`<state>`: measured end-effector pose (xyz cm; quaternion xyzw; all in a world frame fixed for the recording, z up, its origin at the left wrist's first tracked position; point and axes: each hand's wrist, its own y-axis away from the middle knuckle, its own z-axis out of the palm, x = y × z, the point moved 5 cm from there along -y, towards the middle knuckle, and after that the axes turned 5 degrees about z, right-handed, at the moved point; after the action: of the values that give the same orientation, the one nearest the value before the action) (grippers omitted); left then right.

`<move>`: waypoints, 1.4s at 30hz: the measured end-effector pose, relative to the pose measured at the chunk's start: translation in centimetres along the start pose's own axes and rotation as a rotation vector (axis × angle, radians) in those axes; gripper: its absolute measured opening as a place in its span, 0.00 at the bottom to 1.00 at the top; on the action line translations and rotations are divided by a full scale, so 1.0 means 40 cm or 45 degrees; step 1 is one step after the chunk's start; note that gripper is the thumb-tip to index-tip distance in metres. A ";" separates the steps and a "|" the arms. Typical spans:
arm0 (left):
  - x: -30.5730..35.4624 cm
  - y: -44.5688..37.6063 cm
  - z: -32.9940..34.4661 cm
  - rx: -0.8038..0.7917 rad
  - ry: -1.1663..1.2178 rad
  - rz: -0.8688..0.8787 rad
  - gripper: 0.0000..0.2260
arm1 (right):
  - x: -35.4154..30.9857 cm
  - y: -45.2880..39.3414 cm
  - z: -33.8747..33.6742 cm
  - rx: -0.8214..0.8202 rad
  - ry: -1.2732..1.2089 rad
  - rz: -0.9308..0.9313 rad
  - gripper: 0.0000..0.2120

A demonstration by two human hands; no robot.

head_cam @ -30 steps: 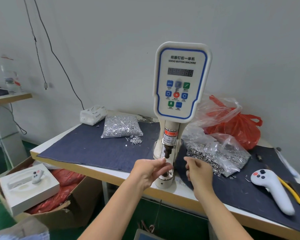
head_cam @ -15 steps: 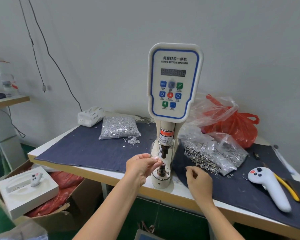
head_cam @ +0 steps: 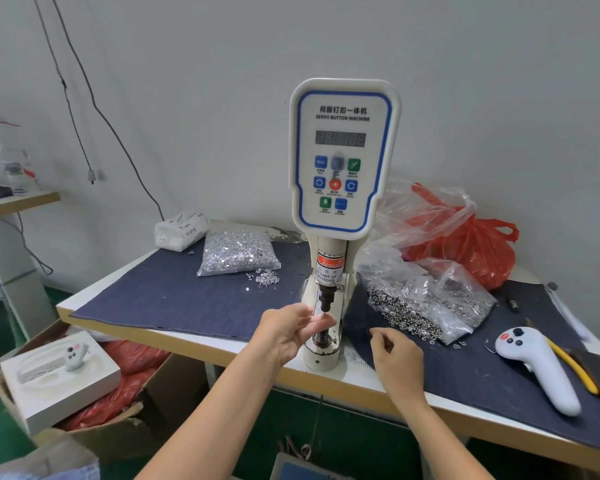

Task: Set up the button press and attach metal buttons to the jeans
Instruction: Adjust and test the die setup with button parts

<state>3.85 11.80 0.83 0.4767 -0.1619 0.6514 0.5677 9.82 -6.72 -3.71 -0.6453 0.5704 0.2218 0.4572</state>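
So the press sits at the table's front edge, and the left hand is right up in the gap between the upper punch and the lower die. Its fingertips pinch something tiny and shiny, looks like a tack or button part, hard to say which. Right hand hangs just beside the base over the dark denim, fingers loosely curled; can't tell whether it's got anything in it.

My read: this is loading time, seating a part in the die before any fabric goes under. Next move needs that piece dropped dead centre and upright on the die, then fingers out of the gap before the thing fires. The warning sticker isn't there for fun.

Supplies are close: bag of tacks back left with a few spilled, bag of buttons on the right near a red bag. White controller and a yellow-handled tool lie far right.
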 end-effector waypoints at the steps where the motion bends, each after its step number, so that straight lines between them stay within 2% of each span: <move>1: 0.000 -0.001 0.000 0.006 0.011 -0.008 0.09 | 0.000 0.000 0.000 0.002 -0.001 -0.002 0.08; 6: 0.000 -0.002 0.001 0.003 0.075 -0.041 0.05 | 0.000 -0.001 -0.002 0.004 0.006 -0.015 0.08; 19: 0.009 -0.001 0.003 -0.052 0.048 -0.033 0.10 | 0.000 0.000 -0.001 0.008 0.003 -0.009 0.08; 30: 0.011 -0.010 0.005 -0.048 0.095 -0.014 0.06 | -0.002 0.000 -0.003 0.025 0.005 -0.014 0.08; 42: 0.016 0.010 0.000 -0.098 0.208 -0.112 0.13 | -0.001 0.000 0.000 0.009 0.025 -0.019 0.08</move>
<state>3.55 12.05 1.50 0.4065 -0.1189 0.6559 0.6248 9.83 -6.72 -3.68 -0.6501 0.5707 0.2102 0.4555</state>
